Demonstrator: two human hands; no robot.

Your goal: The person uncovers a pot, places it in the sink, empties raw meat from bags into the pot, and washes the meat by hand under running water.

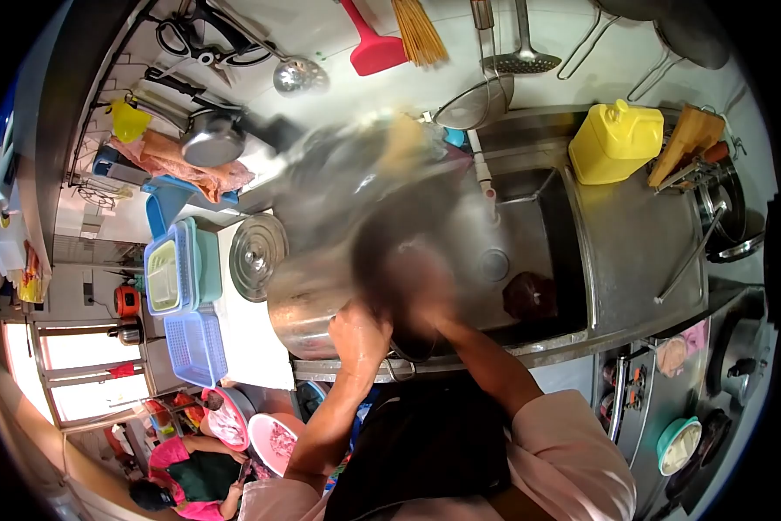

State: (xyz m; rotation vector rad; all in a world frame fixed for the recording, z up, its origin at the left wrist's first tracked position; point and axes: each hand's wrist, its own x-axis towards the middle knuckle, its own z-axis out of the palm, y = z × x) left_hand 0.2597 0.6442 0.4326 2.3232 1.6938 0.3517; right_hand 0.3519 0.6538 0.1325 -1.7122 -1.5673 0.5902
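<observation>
A large metal pot [308, 321] lies tilted at the left part of the steel sink [586, 260]. My left hand [360, 339] is closed on its near edge, with a wire-like handle just below. My right hand [421, 291] is smeared by motion beside a dark, blurred, round shape, perhaps the pot's mouth; whether its fingers hold anything does not show. A dark red lump [529, 297], seemingly in a bag, rests in the basin to the right. Above it reaches the tap [487, 187].
A yellow jug [618, 143] stands on the right of the counter. Left are a metal lid [258, 256] and plastic baskets [195, 347]. Utensils, including a red spatula [377, 54], hang on the wall. Another person [191, 469] works beside a pink basin [273, 443] at lower left.
</observation>
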